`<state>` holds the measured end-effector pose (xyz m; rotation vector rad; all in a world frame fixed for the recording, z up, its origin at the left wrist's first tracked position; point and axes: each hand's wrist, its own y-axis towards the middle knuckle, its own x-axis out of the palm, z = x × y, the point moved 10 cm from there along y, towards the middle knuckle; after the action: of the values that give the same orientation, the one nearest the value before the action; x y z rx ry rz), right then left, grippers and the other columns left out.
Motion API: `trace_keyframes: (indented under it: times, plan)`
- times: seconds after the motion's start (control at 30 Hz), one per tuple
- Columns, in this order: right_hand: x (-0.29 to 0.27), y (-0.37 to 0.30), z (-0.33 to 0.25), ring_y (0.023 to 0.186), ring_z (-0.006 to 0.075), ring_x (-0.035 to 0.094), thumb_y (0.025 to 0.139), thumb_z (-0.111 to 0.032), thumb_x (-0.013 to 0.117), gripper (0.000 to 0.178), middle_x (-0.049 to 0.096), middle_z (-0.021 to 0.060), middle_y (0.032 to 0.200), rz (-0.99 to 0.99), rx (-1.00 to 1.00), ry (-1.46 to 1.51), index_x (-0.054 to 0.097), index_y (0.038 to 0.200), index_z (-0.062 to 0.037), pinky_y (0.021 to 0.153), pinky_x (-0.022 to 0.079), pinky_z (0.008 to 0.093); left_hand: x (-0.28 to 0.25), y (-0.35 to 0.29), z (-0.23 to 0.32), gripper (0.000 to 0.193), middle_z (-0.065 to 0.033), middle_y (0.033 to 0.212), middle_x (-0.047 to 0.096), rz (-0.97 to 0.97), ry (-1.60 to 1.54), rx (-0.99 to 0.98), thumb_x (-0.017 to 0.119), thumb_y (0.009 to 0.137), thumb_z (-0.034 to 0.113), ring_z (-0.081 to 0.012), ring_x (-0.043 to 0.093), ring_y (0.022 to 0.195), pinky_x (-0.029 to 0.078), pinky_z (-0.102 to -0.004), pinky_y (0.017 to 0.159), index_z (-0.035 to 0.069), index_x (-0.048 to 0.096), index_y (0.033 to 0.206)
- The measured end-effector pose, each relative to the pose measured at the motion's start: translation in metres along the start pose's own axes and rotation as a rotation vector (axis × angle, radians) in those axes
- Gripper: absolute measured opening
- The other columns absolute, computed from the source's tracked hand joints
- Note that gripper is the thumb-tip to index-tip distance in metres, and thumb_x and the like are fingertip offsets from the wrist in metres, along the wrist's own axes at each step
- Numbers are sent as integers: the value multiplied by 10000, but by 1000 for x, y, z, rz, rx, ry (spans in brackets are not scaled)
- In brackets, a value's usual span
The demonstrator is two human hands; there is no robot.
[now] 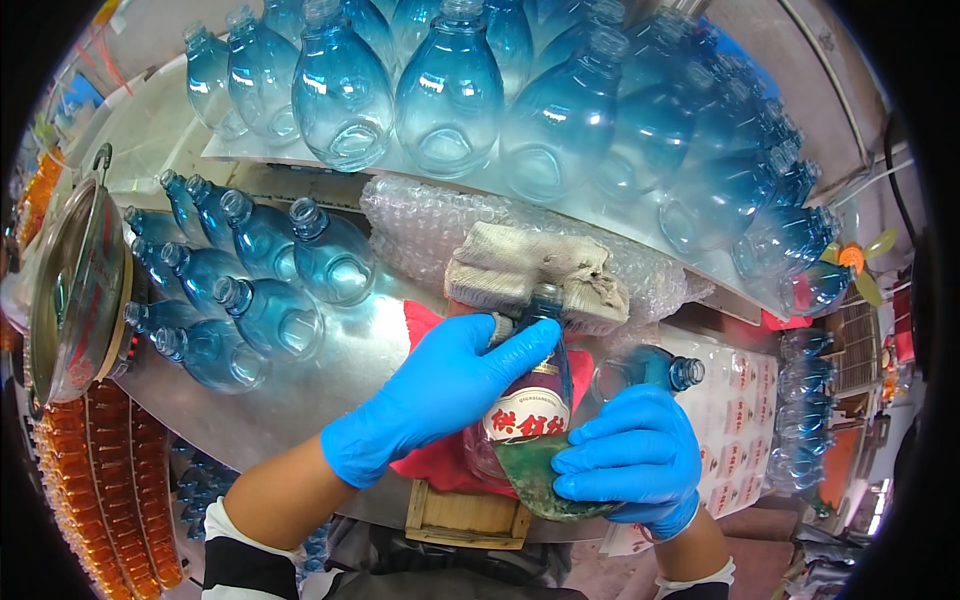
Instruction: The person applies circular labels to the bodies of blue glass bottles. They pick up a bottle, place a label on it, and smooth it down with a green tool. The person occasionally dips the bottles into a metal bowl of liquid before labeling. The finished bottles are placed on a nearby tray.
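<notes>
Gripping bottle (547,379) – left hand (448,388); green slab (540,478) against label (526,414) – right hand (632,462).

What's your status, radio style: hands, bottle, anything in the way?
Left hand gripping labelled bottle. Right hand holding green flat piece against it. Label facing camera. Possible obstacle: blue bottle beyond right hand.

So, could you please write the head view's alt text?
A blue-gloved left hand holds a translucent blue, white-labelled bottle, while the blue-gloved right hand holds a flat green pad against it. A folded beige cloth lies by the bottle's top; rounded translucent blue bottles stand behind.
</notes>
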<state>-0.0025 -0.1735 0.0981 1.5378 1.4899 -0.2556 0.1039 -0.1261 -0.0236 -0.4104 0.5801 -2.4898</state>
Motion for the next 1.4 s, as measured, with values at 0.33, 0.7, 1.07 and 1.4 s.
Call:
trace_keyframes:
  times: [0.33, 0.7, 1.07, 1.4]
  plan:
    - [-8, -1, 19, 659, 159, 558, 593, -182, 785, 303, 638, 5, 875, 110, 322, 73, 660, 865, -134, 636, 415, 273, 7, -3, -1, 458, -105, 882, 623, -1, -13, 8, 598, 843, 402, -140, 571, 817, 465, -297, 719, -33, 577, 984]
    - [-23, 29, 52, 715, 163, 594, 646, -50, 763, 291, 627, 69, 837, 389, 450, 100, 623, 900, -39, 642, 458, 260, 0, -35, -12, 650, -220, 1340, 384, -17, -20, 522, 491, 896, 301, -304, 378, 1245, 207, -380, 1056, -64, 228, 1365]
    - [17, -84, 78, 717, 128, 545, 822, -304, 650, 303, 582, 48, 820, 811, 875, 859, 585, 873, -13, 671, 432, 227, -4, -34, -19, 547, -243, 1292, 428, 1, 0, 549, 441, 925, 259, -328, 396, 1226, 180, -412, 1058, -58, 287, 1342]
    - [74, -84, 81, 661, 34, 434, 823, -136, 653, 202, 499, -37, 708, 504, 1126, 864, 503, 701, -79, 603, 375, 198, 5, -28, -24, 590, -158, 1351, 383, -16, -29, 437, 417, 924, 337, -261, 322, 1279, -39, -448, 1051, -9, 251, 1372]
